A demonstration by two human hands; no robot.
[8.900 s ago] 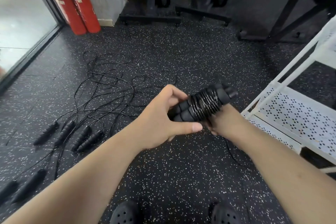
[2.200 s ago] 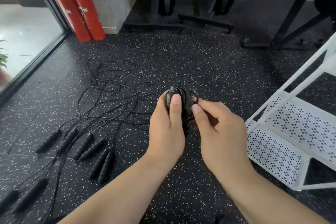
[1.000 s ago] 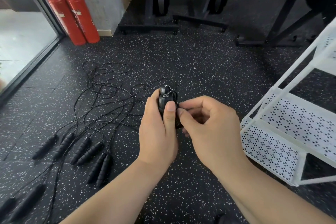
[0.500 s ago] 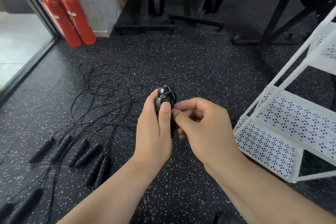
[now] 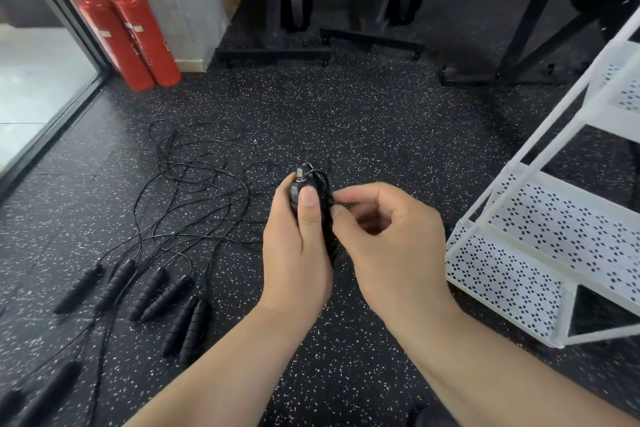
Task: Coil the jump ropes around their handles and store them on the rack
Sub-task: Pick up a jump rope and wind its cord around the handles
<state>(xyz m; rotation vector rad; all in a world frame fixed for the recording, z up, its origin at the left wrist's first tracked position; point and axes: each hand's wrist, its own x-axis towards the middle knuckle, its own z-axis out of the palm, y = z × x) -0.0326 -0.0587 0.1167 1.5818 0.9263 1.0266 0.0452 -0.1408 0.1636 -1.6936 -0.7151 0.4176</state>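
Bundle: pair of black jump-rope handles (image 5: 300,184) with thin black cord (image 5: 328,246) wound round them is standing upright in the middle of view, up off the speckled black rubber floor (image 5: 381,135).
Left hand: left hand (image 5: 298,253) is curling round the bundle from 9 o'clock, with the thumb lying flat up the front and pinning the wraps.
Right hand: right hand (image 5: 388,239) is pinching the cord at the bundle's 3 o'clock side. Looks like it's tucking the tail in.
Tip: I'd be pressing that thumb down while the tail is going under a wrap, pulling snug rather than hard, or the coil is probably springing loose.
Rack: white perforated metal shelf rack (image 5: 540,236) is waiting at 3 o'clock, near the right hand.
Floor pile: loose black jump ropes with ribbed handles (image 5: 187,191) are lying tangled at 9 o'clock, so plenty's left to do.
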